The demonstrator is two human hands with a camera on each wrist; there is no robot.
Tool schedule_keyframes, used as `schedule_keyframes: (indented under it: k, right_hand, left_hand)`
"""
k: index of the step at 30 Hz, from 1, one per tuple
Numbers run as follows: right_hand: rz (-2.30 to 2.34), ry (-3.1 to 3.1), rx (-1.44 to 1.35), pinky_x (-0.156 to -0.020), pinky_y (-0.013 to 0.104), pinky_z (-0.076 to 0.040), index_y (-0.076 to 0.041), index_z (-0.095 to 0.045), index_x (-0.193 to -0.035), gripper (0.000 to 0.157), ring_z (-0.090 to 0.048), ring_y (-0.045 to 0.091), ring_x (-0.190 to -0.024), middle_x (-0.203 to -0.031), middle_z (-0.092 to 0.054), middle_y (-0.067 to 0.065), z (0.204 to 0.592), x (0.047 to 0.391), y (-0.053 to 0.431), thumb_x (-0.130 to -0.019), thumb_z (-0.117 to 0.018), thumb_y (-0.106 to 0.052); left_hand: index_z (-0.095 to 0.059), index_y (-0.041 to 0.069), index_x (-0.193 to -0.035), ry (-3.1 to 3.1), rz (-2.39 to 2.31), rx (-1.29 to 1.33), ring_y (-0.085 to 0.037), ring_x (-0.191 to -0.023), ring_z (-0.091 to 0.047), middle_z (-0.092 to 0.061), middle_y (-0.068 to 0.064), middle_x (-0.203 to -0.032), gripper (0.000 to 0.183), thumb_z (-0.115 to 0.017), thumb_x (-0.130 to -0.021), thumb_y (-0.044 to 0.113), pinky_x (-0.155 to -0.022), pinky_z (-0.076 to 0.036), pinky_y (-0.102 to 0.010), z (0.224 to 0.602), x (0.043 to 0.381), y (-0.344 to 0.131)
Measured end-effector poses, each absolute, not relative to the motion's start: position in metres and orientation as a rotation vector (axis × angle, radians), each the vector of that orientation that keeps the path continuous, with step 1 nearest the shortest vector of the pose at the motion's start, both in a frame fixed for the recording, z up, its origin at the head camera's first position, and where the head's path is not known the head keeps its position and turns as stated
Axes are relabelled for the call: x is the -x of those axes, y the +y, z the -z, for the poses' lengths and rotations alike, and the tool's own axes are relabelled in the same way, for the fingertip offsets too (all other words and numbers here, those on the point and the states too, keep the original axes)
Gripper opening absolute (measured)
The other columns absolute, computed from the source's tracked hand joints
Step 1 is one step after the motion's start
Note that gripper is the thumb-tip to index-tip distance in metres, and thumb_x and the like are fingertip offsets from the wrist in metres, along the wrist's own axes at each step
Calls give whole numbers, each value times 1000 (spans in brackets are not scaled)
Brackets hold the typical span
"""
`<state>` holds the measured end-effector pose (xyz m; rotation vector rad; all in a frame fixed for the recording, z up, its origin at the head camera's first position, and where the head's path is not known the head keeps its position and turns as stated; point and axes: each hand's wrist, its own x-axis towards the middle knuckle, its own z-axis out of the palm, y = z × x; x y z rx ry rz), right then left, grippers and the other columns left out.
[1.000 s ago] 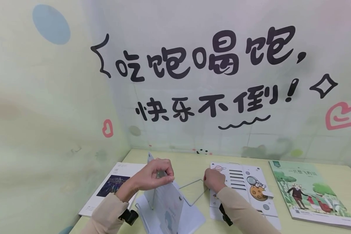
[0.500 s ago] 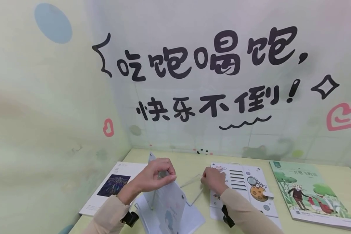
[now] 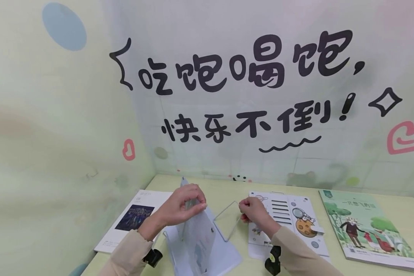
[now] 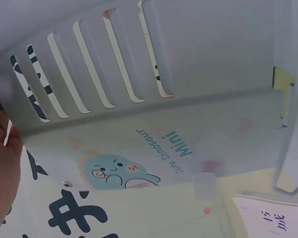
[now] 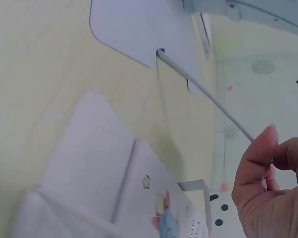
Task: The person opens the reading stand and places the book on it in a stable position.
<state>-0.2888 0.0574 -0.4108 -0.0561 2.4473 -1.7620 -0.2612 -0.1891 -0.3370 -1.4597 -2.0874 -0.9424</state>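
A pale folding book stand [image 3: 203, 241] with a blue dinosaur print [image 4: 111, 171] and slots stands part unfolded on the table. With my left hand [image 3: 179, 205] I hold the upper edge of its raised panel, thumb on one side and fingers on the other. My right hand [image 3: 257, 214] pinches the end of the stand's bent wire support [image 5: 208, 95] between thumb and forefinger. The wire slants up from a hole in the white base plate [image 5: 134, 29]. Under my right forearm lies a second book stand [image 3: 283, 241], flat, printed with an astronaut and planets.
A white book [image 3: 112, 234] with a dark picture lies at the left, partly behind my left arm. A green picture book [image 3: 362, 226] lies at the right. Behind the table [image 3: 220, 184] rises a wall [image 3: 207, 161] with large black lettering.
My right hand has turned at the wrist, keeping its pinch on the wire, whose angle has shifted a little. The panel in my left hand has tipped slightly to the right.
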Motion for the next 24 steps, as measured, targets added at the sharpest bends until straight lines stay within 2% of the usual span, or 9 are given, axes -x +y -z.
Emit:
schedule_keyframes:
  k: [1, 4, 8, 10, 15, 24]
  right_hand:
    - [1813, 2384, 17, -49, 20, -46, 12, -57, -105, 20, -50, 10, -53, -73, -57, 13, 412, 287, 59, -91, -49, 0]
    - [1911, 2239, -65, -50, 21, -48, 12, -57, -110, 23, -51, 9, -54, -75, -53, 10, 413, 279, 64, -93, -48, -2]
    - [1977, 2110, -107, -54, 22, -51, 13, -54, -114, 27, -54, 10, -57, -77, -52, 8, 412, 264, 71, -94, -47, -4]
    - [2001, 2055, -99, -56, 22, -52, 13, -52, -115, 27, -56, 10, -59, -77, -52, 7, 412, 256, 75, -95, -47, -6]
    - [2067, 1932, -87, -62, 23, -53, 10, -51, -109, 25, -57, 10, -63, -77, -54, 5, 414, 241, 82, -97, -48, -12]
    - [2173, 1804, -153, -67, 24, -53, 3, -49, -104, 20, -58, 11, -69, -80, -53, 5, 421, 217, 88, -97, -49, -16]
  left_hand:
    - [-62, 13, -84, -2075, 949, 1470, -11, -75, -53, -61, 0, -82, 16, -67, -81, -2, -67, -47, -26, 337, 262, -189]
    - [-61, 13, -83, -2093, 971, 1462, -12, -77, -54, -61, 0, -82, 16, -66, -81, -2, -78, -49, -28, 338, 264, -189]
    - [-61, 14, -83, -2137, 999, 1445, -15, -89, -60, -64, -1, -87, 16, -64, -84, -1, -91, -48, -35, 337, 263, -188]
    - [-61, 15, -84, -2151, 1026, 1449, -17, -94, -61, -65, -1, -89, 16, -63, -85, -1, -86, -50, -33, 337, 263, -188]
    - [-61, 15, -84, -2186, 1080, 1455, -20, -104, -61, -66, 1, -89, 17, -61, -87, -2, -91, -50, -35, 337, 262, -188]
    - [-61, 9, -82, -2199, 1066, 1470, -28, -102, -63, -67, -5, -86, 18, -61, -83, -9, -93, -49, -37, 335, 262, -184]
